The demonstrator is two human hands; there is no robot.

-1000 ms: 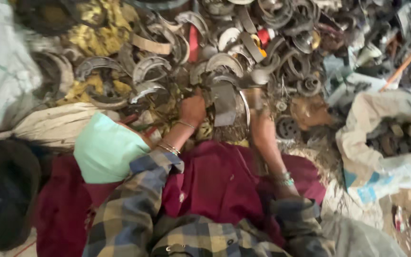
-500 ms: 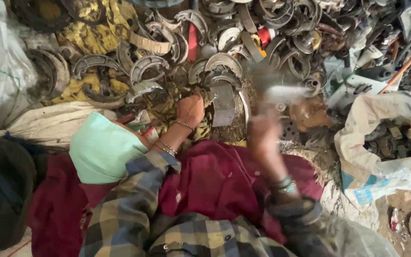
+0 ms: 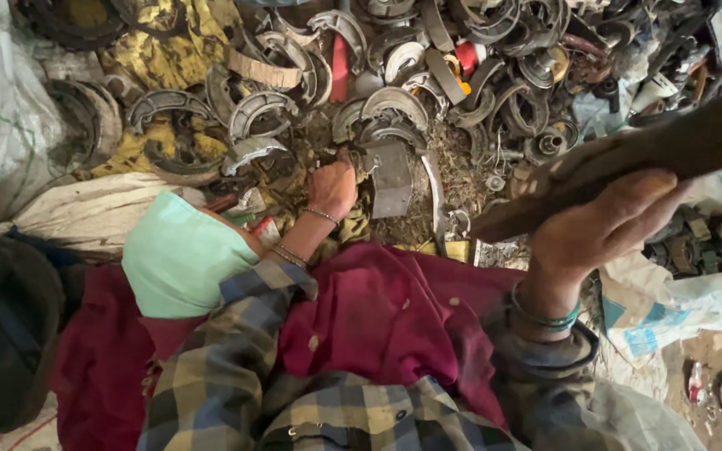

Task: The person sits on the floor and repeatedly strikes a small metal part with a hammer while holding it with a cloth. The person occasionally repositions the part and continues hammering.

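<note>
The right hand (image 3: 607,230) grips a dark wooden bar (image 3: 628,163), raised. The left hand (image 3: 332,188) pinches a metal block (image 3: 390,175) among curved metal scrap (image 3: 394,104); most of the pile lies unsorted.

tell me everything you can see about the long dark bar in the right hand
The long dark bar looks like rusty, grimy brown metal, flat and blurred. It slants from lower left, near the scrap pile, up to the picture's right edge, where it runs out of view. The right hand grips it from below near its middle, raised above the white sack. Its far end is hidden.
</note>
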